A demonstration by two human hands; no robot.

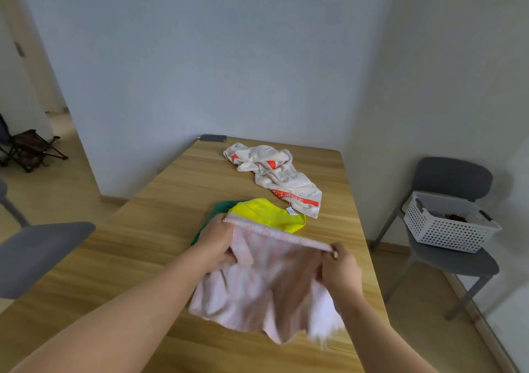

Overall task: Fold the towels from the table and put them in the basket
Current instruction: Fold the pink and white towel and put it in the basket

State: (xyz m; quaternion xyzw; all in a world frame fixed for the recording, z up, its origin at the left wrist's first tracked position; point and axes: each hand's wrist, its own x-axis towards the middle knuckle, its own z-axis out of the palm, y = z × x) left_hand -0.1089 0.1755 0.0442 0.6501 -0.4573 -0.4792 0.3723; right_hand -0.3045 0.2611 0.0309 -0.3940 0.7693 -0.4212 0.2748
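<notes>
A pale pink towel (pixel 263 284) hangs stretched above the wooden table (pixel 160 229). My left hand (pixel 219 241) grips its upper left corner and my right hand (pixel 340 267) pinches its upper right corner. Its lower edge is blurred near the table's front. Behind it lie a yellow towel (pixel 269 215) on top of a green towel (pixel 220 211). Farther back a crumpled white towel (pixel 274 172) with red-orange markings lies on the table. The white perforated basket (pixel 446 224) stands on a grey chair (pixel 458 261) to the right of the table and holds something dark red.
A dark flat object (pixel 213 138) lies at the table's far left corner against the wall. Another grey chair (pixel 37 255) stands at the table's left. A folded stool (pixel 28 149) stands on the floor at far left.
</notes>
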